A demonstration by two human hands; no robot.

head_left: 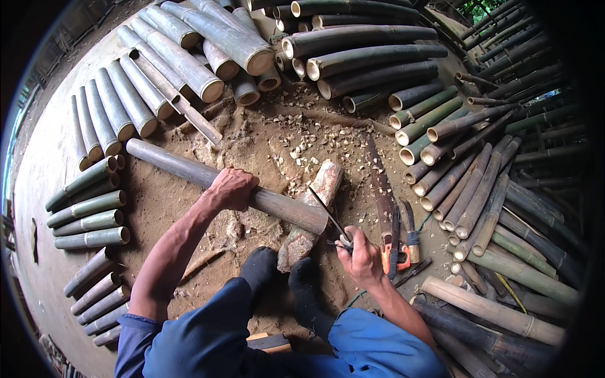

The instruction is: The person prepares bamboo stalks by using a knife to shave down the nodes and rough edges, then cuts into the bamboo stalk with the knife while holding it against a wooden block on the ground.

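Note:
My left hand (232,188) grips a long grey bamboo pole (176,166) near its middle. The pole lies slanted across the sawdust ground, and its cut end (318,223) rests on a short wooden log block (312,211). My right hand (362,255) holds a knife (329,213) by its handle, the thin dark blade pointing up-left toward the pole's cut end. My two feet in black socks (280,274) press against the near end of the log block. My legs are in blue trousers.
Cut bamboo sections lie stacked all round: grey-green ones at left (94,220), thick ones at top (208,50), dark and tan ones at right (466,189). A hand saw with an orange handle (386,208) and other tools (409,230) lie right of my hand. Wood chips litter the ground.

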